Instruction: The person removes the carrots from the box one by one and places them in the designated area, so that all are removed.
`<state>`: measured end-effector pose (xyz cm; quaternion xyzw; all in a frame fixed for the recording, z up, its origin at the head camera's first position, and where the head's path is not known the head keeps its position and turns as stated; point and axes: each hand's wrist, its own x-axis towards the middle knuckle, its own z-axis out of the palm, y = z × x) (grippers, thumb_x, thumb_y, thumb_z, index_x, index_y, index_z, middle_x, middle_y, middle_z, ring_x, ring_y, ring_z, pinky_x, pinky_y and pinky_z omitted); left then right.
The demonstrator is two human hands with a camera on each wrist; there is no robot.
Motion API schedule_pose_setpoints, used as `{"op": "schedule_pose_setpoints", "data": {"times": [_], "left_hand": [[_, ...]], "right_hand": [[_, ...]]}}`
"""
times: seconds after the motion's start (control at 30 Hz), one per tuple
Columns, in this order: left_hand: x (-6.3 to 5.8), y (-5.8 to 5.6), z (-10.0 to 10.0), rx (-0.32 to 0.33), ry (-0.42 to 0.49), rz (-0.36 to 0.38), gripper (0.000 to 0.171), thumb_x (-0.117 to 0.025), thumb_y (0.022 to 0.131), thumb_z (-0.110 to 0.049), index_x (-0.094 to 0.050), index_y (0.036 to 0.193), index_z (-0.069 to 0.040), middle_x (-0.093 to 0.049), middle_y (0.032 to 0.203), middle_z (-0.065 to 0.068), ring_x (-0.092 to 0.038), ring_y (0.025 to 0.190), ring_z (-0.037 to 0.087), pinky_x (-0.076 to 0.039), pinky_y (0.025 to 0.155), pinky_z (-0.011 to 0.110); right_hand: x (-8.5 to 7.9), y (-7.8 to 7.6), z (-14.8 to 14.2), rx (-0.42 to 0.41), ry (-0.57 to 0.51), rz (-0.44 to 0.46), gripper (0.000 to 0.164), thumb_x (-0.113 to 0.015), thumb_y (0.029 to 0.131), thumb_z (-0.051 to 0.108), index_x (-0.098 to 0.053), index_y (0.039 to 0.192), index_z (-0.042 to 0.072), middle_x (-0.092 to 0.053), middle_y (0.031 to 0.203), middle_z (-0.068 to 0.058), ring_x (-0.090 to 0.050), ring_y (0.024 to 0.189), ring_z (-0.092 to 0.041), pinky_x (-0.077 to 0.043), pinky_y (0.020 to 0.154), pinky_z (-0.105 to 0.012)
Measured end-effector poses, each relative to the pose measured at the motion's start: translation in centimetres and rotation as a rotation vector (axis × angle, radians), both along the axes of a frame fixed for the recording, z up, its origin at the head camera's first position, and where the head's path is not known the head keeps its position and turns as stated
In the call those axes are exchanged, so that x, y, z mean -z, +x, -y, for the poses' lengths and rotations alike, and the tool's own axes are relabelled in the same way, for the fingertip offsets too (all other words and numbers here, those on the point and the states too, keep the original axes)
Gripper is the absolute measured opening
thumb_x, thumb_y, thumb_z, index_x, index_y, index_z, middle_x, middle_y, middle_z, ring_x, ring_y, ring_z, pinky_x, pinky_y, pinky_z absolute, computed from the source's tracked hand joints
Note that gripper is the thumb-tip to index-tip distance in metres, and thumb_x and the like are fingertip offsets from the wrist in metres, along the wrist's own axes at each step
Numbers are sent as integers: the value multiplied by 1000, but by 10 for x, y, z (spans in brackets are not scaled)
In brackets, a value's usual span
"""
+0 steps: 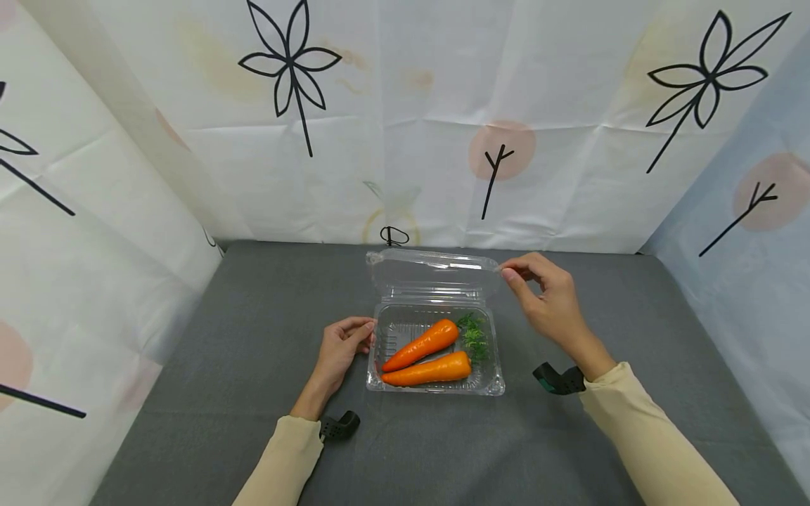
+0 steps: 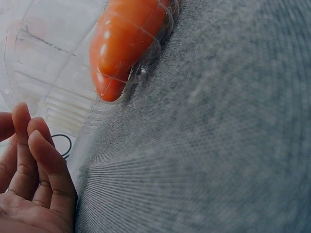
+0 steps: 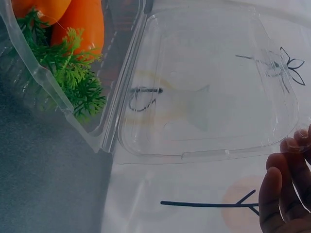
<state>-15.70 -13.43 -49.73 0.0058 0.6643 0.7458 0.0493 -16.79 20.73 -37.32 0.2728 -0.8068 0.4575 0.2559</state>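
Observation:
A clear plastic clamshell container (image 1: 436,388) sits on the grey table with its hinged lid (image 1: 436,270) raised at the back. Two orange carrots (image 1: 425,344) lie side by side in its base, tips to the left, and green leafy sprigs (image 1: 474,339) lie by their thick ends. At the base's left rim, my left hand (image 1: 342,346) holds the edge between thumb and fingers. My right hand (image 1: 549,299) pinches the lid's right front corner; in the right wrist view its fingertips (image 3: 290,145) meet the lid's edge.
The grey tabletop (image 1: 285,295) spreads around the container. White cloth walls (image 1: 430,183) with printed leaves and trees stand behind it and at both sides. A black wrist device (image 1: 339,426) is on the left wrist, another (image 1: 560,379) on the right.

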Motion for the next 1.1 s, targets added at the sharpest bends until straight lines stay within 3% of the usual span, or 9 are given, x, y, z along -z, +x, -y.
{"op": "schedule_pose_setpoints", "data": {"times": [0.33,0.53,0.7,0.9,1.1], "left_hand": [[1,0,0,-2,-1,-3,22,-61,101,-2,-67,114,14,-68,80,4,-62,68,12,-53,61,22],[1,0,0,-5,2,1,22,-61,101,-2,-67,114,15,-68,80,4,-62,68,12,-53,61,22],[0,0,0,-7,2,3,22,-61,100,-2,-67,113,14,-68,80,5,-62,68,12,-53,61,22],[-1,0,0,-4,-4,1,23,-62,100,-2,-66,114,15,-68,81,6,-62,68,12,-53,61,22],[-1,0,0,-2,-9,1,22,-62,100,-2,-67,114,14,-68,81,5,-62,69,13,-53,61,22]], "right_hand": [[-4,-12,5,89,18,69,17,-65,94,-9,-73,107,-1,-70,99,-11,-59,86,-5,-46,77,-16],[-5,-22,10,133,-3,87,14,-62,95,-11,-70,106,-10,-68,97,-22,-58,81,-7,-45,75,-18],[-4,-31,9,142,-22,124,15,-61,98,-7,-70,109,-8,-69,100,-21,-59,83,-13,-45,75,-20],[-4,-41,8,142,-41,161,16,-61,100,-1,-70,113,-7,-69,101,-20,-59,84,-9,-45,75,-17],[-21,-37,18,134,-42,161,17,-58,100,-7,-67,111,-15,-67,100,-29,-60,84,-18,-45,74,-15]]}}
